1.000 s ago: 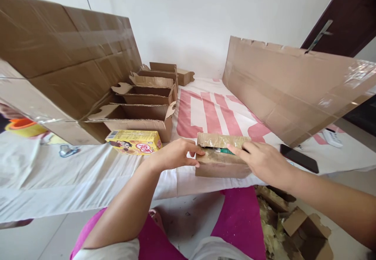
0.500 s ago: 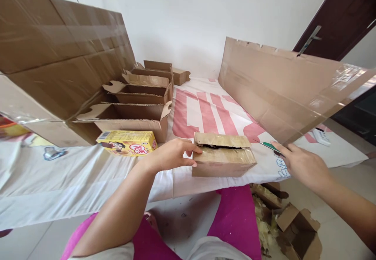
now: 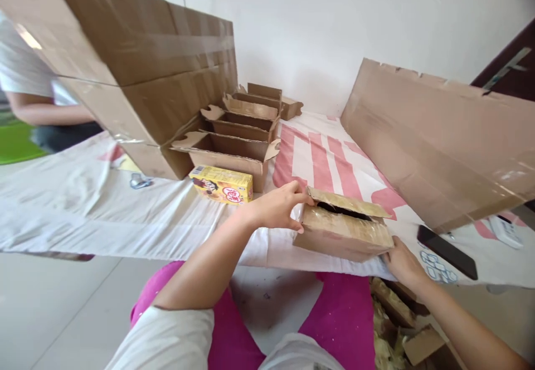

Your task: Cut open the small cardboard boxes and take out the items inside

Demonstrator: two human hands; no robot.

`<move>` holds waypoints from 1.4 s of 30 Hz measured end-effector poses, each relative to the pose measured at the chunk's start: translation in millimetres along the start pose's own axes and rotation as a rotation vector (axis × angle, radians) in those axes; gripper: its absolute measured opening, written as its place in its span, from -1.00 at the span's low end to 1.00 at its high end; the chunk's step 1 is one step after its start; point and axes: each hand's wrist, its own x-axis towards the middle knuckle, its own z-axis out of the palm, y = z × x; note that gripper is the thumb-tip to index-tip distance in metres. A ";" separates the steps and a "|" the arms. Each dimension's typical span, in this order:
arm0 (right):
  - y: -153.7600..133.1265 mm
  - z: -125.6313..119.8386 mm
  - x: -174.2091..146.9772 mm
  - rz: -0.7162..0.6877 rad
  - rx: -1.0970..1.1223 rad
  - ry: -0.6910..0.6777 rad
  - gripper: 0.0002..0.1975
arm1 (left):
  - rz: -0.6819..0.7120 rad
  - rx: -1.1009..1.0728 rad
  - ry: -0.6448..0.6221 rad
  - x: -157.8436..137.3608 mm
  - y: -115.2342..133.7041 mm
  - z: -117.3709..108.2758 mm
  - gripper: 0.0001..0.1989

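A small cardboard box [image 3: 346, 233] lies near the front edge of the cloth-covered table, with a dark slit gaping along its taped top where one flap lifts. My left hand [image 3: 282, 207] grips the box's left end, thumb low and fingers at the upper corner. At the opposite end, my right hand [image 3: 402, 261] holds the lower right corner; its fingertips are partly hidden by the box. A yellow printed carton [image 3: 221, 185] lies beyond my left forearm. Just right of my right hand is a black phone [image 3: 447, 251].
Several open cardboard boxes [image 3: 228, 150] stand in a row beside a tall taped carton stack [image 3: 175, 52]. A large cardboard panel [image 3: 434, 141] rises at the right. A white device [image 3: 505, 230] lies near it. Cardboard scraps [image 3: 393, 303] are on the floor. Another person's arm [image 3: 50, 113] shows at far left.
My right hand no longer holds the green-handled blade and now grips the box's right end. The box has tilted slightly. The view has swung left, bringing another person into sight.
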 end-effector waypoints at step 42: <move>-62.9 -49.6 23.4 -0.275 0.310 0.459 -0.64 | -0.226 -0.985 0.047 34.1 -78.7 74.8 -0.54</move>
